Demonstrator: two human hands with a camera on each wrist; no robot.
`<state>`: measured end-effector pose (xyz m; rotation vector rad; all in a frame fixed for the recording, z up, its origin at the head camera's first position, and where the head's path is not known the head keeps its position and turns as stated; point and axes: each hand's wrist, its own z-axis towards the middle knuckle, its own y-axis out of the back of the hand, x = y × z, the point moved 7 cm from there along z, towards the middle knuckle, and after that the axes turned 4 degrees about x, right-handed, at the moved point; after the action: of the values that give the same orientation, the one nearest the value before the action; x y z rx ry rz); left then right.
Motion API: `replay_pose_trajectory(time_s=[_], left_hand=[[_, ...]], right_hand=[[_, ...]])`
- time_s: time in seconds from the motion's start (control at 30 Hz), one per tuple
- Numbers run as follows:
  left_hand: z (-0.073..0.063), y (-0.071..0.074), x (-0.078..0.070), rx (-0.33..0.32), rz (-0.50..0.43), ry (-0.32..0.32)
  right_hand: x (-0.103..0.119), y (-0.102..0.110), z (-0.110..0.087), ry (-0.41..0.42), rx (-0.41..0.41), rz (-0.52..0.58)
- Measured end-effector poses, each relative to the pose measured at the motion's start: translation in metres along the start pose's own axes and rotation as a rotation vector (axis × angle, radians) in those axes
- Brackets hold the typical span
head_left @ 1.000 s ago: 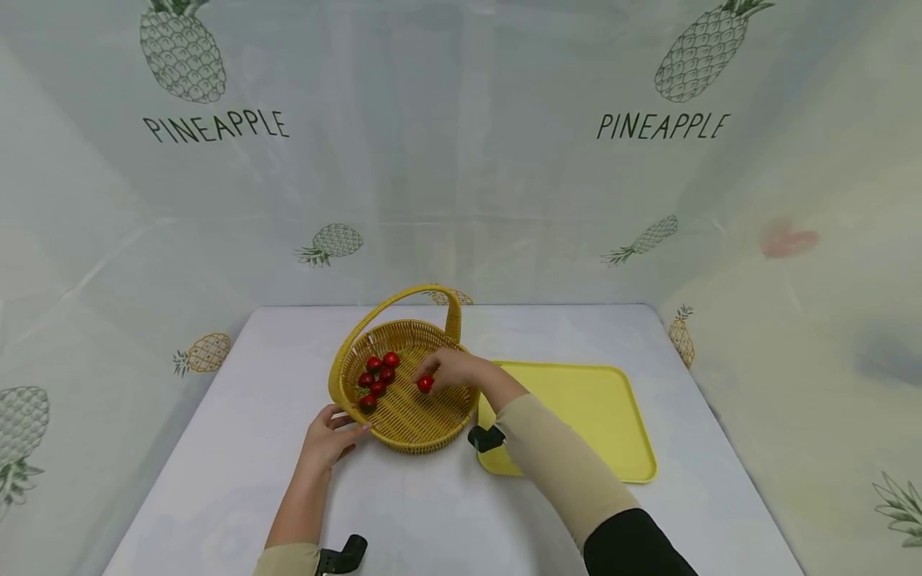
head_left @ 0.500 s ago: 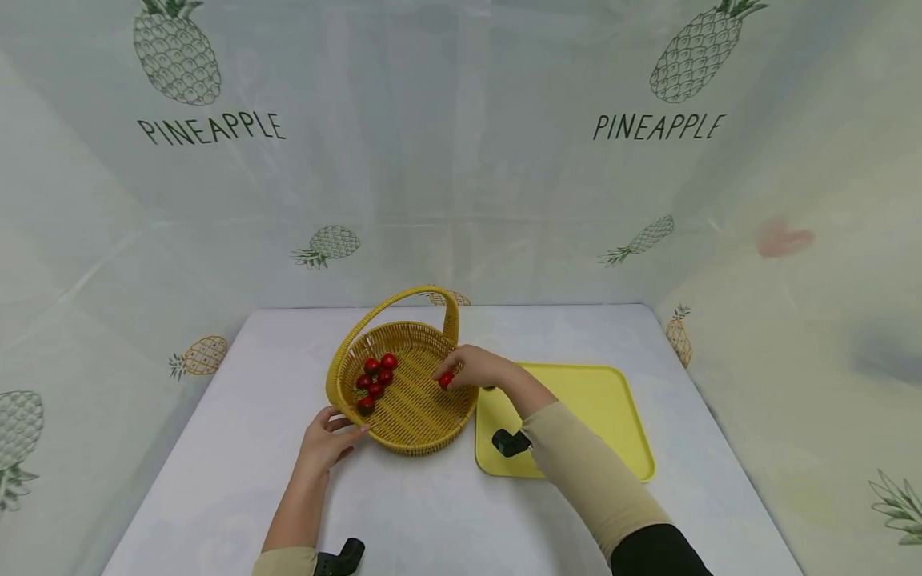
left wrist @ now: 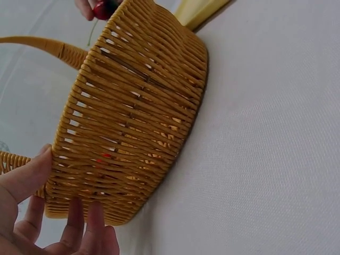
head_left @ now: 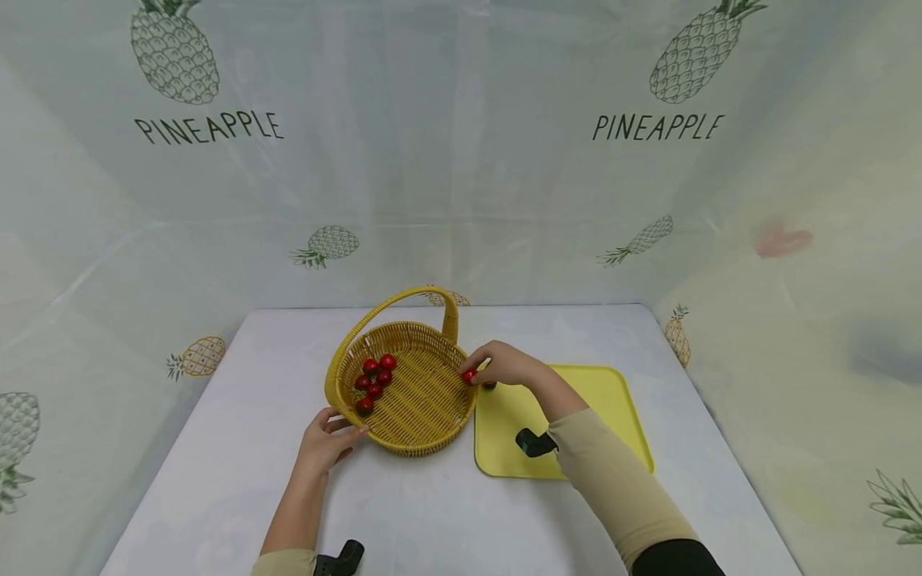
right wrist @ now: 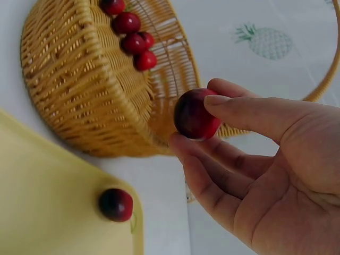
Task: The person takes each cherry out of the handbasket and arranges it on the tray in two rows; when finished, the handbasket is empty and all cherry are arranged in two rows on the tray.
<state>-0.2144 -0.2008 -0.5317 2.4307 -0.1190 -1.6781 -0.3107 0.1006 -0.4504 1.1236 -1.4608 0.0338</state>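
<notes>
A dark red cherry (right wrist: 195, 114) is pinched between the thumb and fingertips of my right hand (head_left: 507, 364), over the right rim of a yellow wicker basket (head_left: 414, 438). Its thin green stem shows in the left wrist view. Inside the basket, several cherries (head_left: 374, 390) lie grouped at the left side. My left hand (head_left: 324, 442) holds the basket at its near left, thumb at the rim and fingers against the woven outer wall (left wrist: 127, 127). Another cherry (right wrist: 116, 205) rests in the corner of the yellow tray (head_left: 515, 448), mostly covered by my right hand in the head view.
The tray lies right beside the basket on a white-covered table (head_left: 425, 520). An arched handle (head_left: 392, 300) rises over the basket. Behind the table hangs a pale sheet (head_left: 446, 160) printed with pineapples.
My right hand has carried the cherry rightward from over the basket's middle to its right rim. The left hand stays in place on the basket.
</notes>
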Motion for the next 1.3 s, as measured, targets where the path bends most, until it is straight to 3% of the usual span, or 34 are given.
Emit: replay_pose_trajectory(time_s=[0.23,0.6,1.3], left_hand=[[0.0,0.0,0.0,-0.003,0.0,0.004],[-0.001,-0.001,-0.001,-0.004,-0.011,-0.007],[0.0,-0.001,0.001,0.001,-0.018,-0.009]], right_hand=[[-0.018,0.006,-0.011,-0.026,-0.041,0.108],[-0.045,0.012,-0.023,-0.064,-0.19,0.111],[-0.095,0.015,-0.03,-0.16,-0.31,0.145]])
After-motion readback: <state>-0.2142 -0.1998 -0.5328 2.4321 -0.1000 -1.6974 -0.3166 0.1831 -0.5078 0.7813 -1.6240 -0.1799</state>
